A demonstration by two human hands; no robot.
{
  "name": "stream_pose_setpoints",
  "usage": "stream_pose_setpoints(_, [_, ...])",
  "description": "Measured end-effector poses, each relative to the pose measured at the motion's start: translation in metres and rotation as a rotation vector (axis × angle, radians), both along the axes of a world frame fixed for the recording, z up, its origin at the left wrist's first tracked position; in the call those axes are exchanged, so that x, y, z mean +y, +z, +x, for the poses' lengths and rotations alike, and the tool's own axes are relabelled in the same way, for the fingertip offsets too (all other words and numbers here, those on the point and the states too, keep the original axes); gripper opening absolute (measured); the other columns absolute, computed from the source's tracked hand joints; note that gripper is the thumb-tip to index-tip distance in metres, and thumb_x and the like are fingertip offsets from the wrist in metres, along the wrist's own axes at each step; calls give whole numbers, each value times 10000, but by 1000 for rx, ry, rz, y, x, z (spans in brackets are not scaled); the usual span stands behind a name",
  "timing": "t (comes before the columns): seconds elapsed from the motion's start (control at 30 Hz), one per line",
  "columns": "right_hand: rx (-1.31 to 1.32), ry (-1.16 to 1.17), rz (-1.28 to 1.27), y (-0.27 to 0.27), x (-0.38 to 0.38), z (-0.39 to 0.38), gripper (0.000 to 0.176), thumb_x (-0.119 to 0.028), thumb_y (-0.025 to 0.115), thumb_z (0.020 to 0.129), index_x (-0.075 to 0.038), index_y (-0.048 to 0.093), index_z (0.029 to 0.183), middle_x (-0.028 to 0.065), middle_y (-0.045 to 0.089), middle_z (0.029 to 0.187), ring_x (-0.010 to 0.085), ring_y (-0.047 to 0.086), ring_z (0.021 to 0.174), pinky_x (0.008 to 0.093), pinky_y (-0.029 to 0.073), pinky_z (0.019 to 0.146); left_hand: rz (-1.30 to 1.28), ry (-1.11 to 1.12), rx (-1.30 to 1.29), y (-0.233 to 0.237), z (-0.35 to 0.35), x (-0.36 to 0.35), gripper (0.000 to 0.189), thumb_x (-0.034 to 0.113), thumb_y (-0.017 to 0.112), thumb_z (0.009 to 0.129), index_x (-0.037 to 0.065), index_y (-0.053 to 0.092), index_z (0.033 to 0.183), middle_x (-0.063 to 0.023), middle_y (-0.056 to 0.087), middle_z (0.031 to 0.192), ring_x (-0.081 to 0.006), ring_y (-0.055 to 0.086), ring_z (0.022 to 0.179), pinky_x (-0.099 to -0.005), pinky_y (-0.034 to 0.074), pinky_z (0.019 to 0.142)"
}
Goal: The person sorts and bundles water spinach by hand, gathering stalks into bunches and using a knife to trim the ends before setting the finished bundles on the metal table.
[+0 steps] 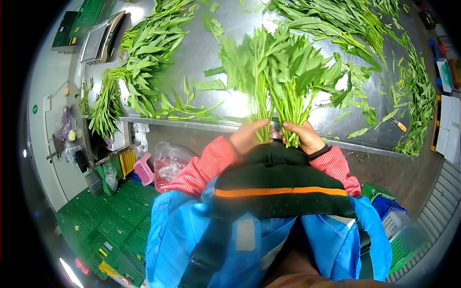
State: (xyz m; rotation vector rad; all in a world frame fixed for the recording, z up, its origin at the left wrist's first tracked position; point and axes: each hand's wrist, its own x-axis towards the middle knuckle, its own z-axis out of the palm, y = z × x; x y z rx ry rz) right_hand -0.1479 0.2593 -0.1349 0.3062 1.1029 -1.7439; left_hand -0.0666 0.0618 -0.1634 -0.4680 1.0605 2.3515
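My left hand (pixel 250 136) is closed around the stems of a smaller bunch of water spinach (pixel 259 91), a little blurred. My right hand (pixel 306 136) grips a fuller bunch of water spinach (pixel 294 103) close to its cut stem ends. Both bunches stand side by side with leaves pointing away from me, above the near edge of the steel table (pixel 201 103). Their leaves overlap, so where one bunch ends is hard to see. Loose sprigs (pixel 192 108) lie on the table to the left.
Bundled greens (pixel 149 62) line the table's left side, and a big pile (pixel 336 24) lies at the back right. A scale (pixel 102 38) stands far left. A wooden-handled knife (pixel 398 125) lies at right beside scattered leaves (pixel 418 96). Green crates (pixel 108 216) are below left.
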Motion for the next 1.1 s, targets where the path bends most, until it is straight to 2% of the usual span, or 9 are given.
stream_pose_setpoints(0.07, [160, 134, 22, -4, 4, -15, 224, -71, 653, 850, -11, 586, 1056, 73, 635, 773, 172, 613, 645, 282, 499, 557, -55, 19, -236, 7, -6, 1, 245, 169, 540, 948, 56, 558, 1166, -25, 610, 885, -145, 595, 730, -283, 488, 629])
stream_pose_setpoints(0.17, [574, 237, 309, 56, 24, -58, 123, -119, 644, 817, -12, 625, 873, 61, 643, 710, 140, 605, 601, 263, 476, 537, -39, 126, -50, 44, -15, -20, 276, 205, 541, 951, 68, 541, 1190, 8, 573, 835, -85, 517, 663, -247, 432, 591])
stream_pose_setpoints(0.23, [819, 142, 349, 102, 57, -94, 165, -111, 613, 809, 8, 618, 924, 74, 644, 738, 141, 618, 640, 286, 495, 566, 197, 235, 117, 49, -16, -55, 290, 210, 549, 943, 75, 532, 1200, 14, 561, 823, -77, 500, 655, -224, 419, 589])
stream_pose_setpoints(0.3, [780, -212, -64, 109, 73, -119, 244, -186, 628, 877, 43, 591, 950, 97, 641, 770, 166, 615, 627, 274, 507, 585, 61, 327, -10, 58, -19, -59, 360, 204, 571, 929, 74, 510, 1258, -4, 580, 854, -72, 488, 653, -217, 413, 588])
stream_pose_setpoints(0.37, [733, -375, 152, 107, 51, -135, 227, -179, 615, 885, 39, 587, 942, 95, 635, 787, 153, 604, 627, 265, 498, 591, -31, 326, -45, 50, -24, -50, 399, 195, 577, 925, 69, 489, 1294, -18, 592, 879, -71, 488, 660, -220, 414, 592])
stream_pose_setpoints(0.57, [689, -380, 32, 93, -7, -83, 207, -166, 571, 890, 30, 563, 956, 107, 614, 773, 175, 591, 628, 288, 501, 586, 93, 294, 47, 66, -33, -20, 537, 170, 588, 898, 92, 390, 1390, -111, 636, 1086, -143, 605, 873, -271, 497, 733])
stream_pose_setpoints(0.77, [-231, -169, -40, -18, -22, -9, 296, -271, 671, 884, -24, 570, 1011, 76, 601, 789, 167, 592, 674, 294, 510, 605, 324, 229, -210, 22, -6, -13, 365, 191, 574, 894, 109, 512, 1244, -46, 610, 936, -137, 577, 768, -280, 469, 693])
stream_pose_setpoints(0.97, [-159, -17, -87, -13, -38, -20, 316, -184, 661, 869, -40, 606, 1145, 23, 647, 1023, 128, 599, 826, 251, 497, 678, 373, 261, -439, 34, -7, -7, 287, 242, 595, 887, 91, 556, 1128, -6, 573, 832, -96, 489, 658, -240, 420, 609])
stream_pose_setpoints(1.1, [-14, 84, 11, -18, -38, -21, 299, -165, 662, 857, -21, 608, 1113, 49, 653, 938, 142, 599, 728, 263, 488, 611, 377, 252, -388, 24, -2, -11, 247, 251, 607, 884, 94, 563, 1069, -7, 577, 834, -93, 492, 657, -236, 418, 589])
